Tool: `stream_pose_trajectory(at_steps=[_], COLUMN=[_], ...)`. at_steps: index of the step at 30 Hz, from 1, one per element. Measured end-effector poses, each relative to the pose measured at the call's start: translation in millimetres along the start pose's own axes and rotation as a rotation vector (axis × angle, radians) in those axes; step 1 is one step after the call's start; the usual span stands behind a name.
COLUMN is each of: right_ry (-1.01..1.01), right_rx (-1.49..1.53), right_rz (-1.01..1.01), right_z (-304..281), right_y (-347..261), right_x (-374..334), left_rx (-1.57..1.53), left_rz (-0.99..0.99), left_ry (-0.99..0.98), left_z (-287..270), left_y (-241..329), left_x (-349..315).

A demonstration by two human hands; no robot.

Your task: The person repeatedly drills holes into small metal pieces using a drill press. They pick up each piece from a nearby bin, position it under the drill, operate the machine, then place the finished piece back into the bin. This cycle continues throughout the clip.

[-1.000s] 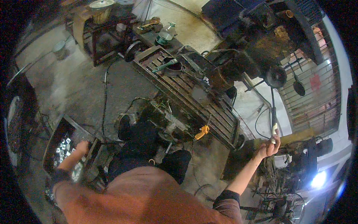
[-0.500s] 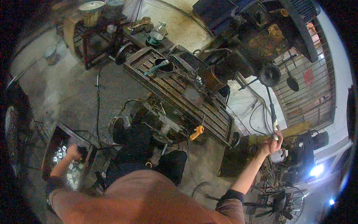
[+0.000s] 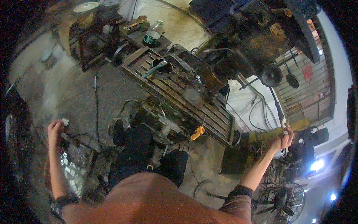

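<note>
At the far left, my left hand (image 3: 55, 128) is raised just past the far edge of an open bin (image 3: 88, 158). Its fingers are closed on a small whitish block (image 3: 66, 122). Several similar pale blocks (image 3: 74, 176) lie in the bin. Out to the right, my right hand (image 3: 284, 140) is wrapped round the pale grip of a long dark lever (image 3: 278, 106), which runs up to a round hub (image 3: 270, 75) on the machine. Between my hands stands the machine's slotted metal table (image 3: 179, 89).
On the slotted table sits a dark pot (image 3: 167, 69) with a green-handled brush (image 3: 153, 69) across it. An orange object (image 3: 197, 133) hangs at its front edge. A clear bottle (image 3: 154, 31) stands behind. A fan (image 3: 281, 201) is at lower right; a cable (image 3: 96, 100) crosses the floor.
My left hand has come up out of the bin and moved forward and left, now with a whitish block. My right hand has shifted slightly right with the lever grip.
</note>
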State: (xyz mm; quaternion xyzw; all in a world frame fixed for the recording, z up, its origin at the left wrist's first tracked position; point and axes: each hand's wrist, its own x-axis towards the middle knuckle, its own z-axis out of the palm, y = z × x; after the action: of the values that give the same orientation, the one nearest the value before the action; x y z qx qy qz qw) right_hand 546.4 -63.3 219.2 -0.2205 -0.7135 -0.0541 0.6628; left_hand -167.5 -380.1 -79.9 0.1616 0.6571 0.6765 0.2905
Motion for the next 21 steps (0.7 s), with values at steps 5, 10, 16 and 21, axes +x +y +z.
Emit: stream_pose_trajectory(at_steps=[5,10,16,21], right_ry=[-0.037,-0.04,0.124,0.19], right_rx=[0.023,-0.216,0.177,-0.191], right_rz=[-0.096,-0.151,0.271,0.339], right_z=[0,-13,9,23], right_y=[8,10,-8,20], right_x=[36,105,142,-71], left_rx=[0.137,0.05,-0.222,-0.401], left_rz=[0.1,0.045,-0.167,-0.254], left_ry=[-0.215,-0.35,-0.466,-0.445], left_z=[85,152,205,248], left_y=[42,51,17,27], left_x=[31,42,41,4])
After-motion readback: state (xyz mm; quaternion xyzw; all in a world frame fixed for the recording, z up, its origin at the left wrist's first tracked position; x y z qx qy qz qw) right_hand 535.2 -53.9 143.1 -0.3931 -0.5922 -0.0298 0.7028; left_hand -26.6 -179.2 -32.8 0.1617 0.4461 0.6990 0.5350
